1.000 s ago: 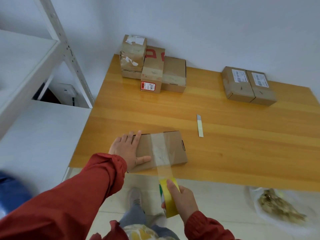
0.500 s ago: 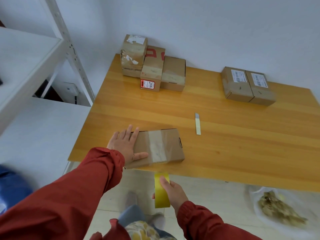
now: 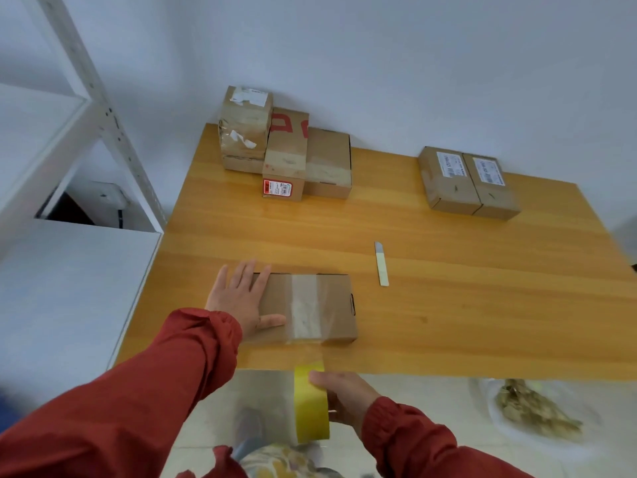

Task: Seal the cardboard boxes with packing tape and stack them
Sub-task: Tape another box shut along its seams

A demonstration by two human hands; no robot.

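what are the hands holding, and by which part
The right hand grips the yellow tape roll across its outer band. The left hand holds nothing, lying flat on the left end of the cardboard box.

We see a plain white wall (image 3: 413,63) behind a honey-coloured rectangular wooden table (image 3: 465,305). A white metal shelving unit (image 3: 103,108) with a perforated upright stands at its left. Pale floor (image 3: 431,388) shows below the near edge, evenly lit.

White metal shelf (image 3: 103,108) left of wooden table (image 3: 482,305); clear bag (image 3: 596,408) on floor.
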